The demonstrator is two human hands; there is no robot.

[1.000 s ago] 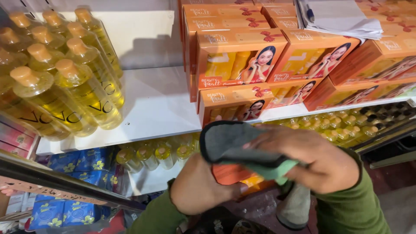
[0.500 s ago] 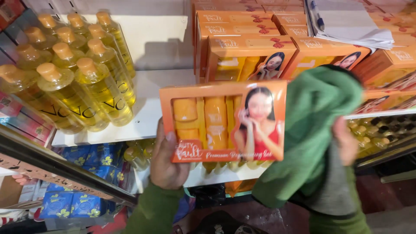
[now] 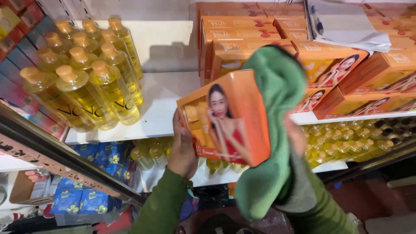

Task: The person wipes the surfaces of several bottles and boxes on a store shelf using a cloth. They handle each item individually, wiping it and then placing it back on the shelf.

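My left hand (image 3: 182, 149) grips the lower left edge of an orange gift box (image 3: 229, 119) with a woman's picture on its front. The box is tilted, raised in front of the white shelf (image 3: 160, 104). My right hand (image 3: 297, 136) is mostly wrapped in a green cloth (image 3: 277, 108) and presses the cloth against the box's right side and top. Only a bit of that hand shows beside the cloth. Both arms wear green sleeves.
Several yellow oil bottles (image 3: 86, 82) with orange caps stand on the shelf's left. Stacked orange boxes (image 3: 346, 69) fill the right, with a folded white paper (image 3: 346, 26) on top. Smaller yellow bottles (image 3: 346, 138) and blue packets (image 3: 99, 160) sit on lower shelves.
The box was lifted from below shelf level, first held flat facing me, and is now turned at an angle. The cloth has moved from the box's right end up over its top edge.
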